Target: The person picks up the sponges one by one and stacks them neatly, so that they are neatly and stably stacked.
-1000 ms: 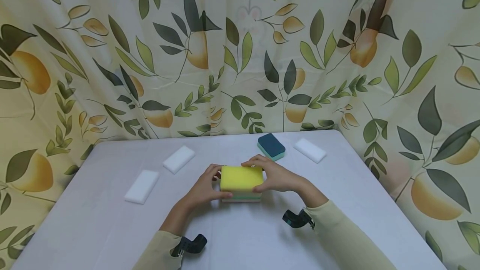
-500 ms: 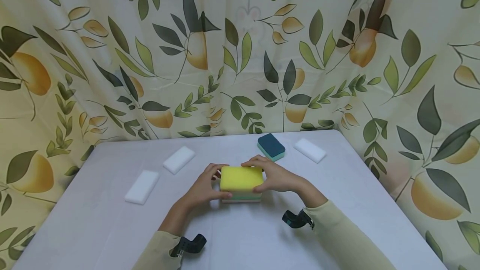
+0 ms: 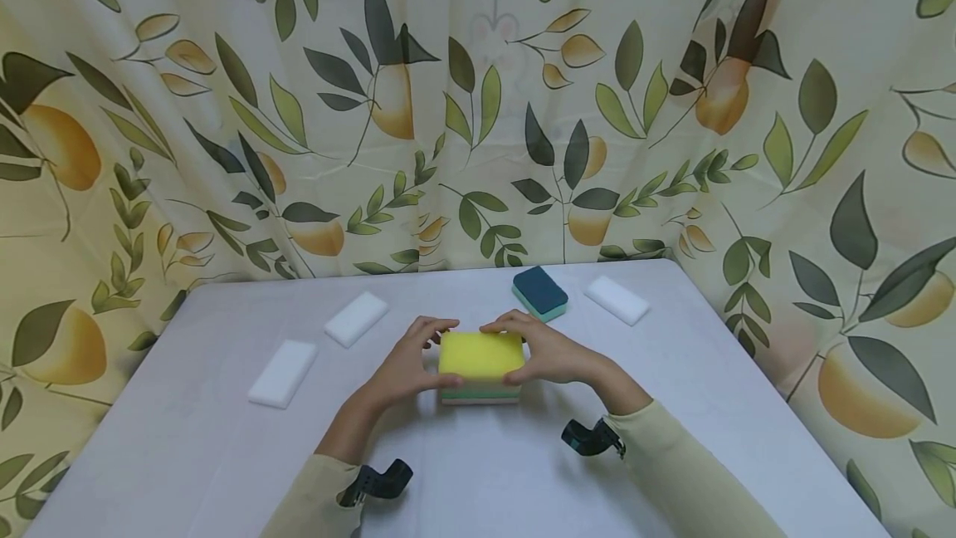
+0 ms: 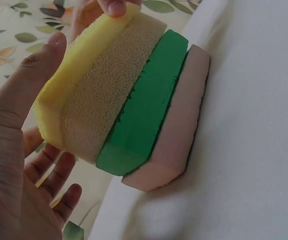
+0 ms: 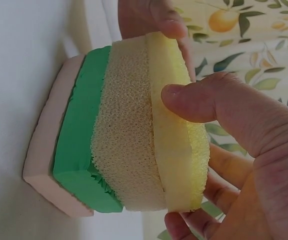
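Flat on the table stands a stack of sponges: pink sponge at the bottom, green sponge above it, then a beige porous layer and a yellow sponge on top. I cannot tell whether beige and yellow are one piece. My right hand pinches the yellow sponge at its right end, thumb on the near side, fingers behind. At the left end my left hand is spread around the yellow sponge; in the left wrist view its thumb and fingers look loose and apart from the sponge.
Two white sponge blocks, one nearer and one farther, lie left on the white-covered table. Behind the stack lies a dark-topped green sponge, with another white block to its right. A patterned curtain hangs behind.
The left hand's fingers and thumb have lifted slightly and loosened at the yellow sponge. The right hand and the stack have stayed in place.
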The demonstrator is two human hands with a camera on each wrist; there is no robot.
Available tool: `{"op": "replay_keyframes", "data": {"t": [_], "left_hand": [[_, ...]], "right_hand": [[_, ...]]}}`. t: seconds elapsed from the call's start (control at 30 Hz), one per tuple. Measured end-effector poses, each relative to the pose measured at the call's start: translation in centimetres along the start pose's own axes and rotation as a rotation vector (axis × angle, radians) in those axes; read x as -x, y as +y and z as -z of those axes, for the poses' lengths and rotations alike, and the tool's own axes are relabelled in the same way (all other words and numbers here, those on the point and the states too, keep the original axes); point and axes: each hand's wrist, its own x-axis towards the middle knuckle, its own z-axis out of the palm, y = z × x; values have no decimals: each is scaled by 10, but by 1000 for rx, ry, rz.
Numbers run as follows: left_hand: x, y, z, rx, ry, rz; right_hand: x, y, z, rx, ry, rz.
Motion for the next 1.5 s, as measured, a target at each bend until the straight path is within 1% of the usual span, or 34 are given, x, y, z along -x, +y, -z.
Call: {"op": "replay_keyframes", "data": {"t": [0.07,0.3,0.43,0.7,0.93,1.13,1.37,1.5], "left_hand": [[-2,2,0,1,-2,-9],[-7,4,-2,-38,-21,-3],[-7,4,-2,-39,-23,0],[-7,6,0,-27,-18,-14],[-7,8,0,-32,-19,-3],[-7,8,0,-31,-16,-2],[-7,8,-1,-25,-11,4],[-7,8,-1,-23,-11,9]], "right_hand": [[0,0,0,-2,-1,2],[0,1,-1,5,-1,19],[0,1,-1,3,-1,20],[1,1,0,-25,-12,9],[2,3,2,-36,-11,-26],[6,3,5,-47,0,-39],[9,9,9,-57,0,-28],[11,15,15,-69,26,-37]]}}
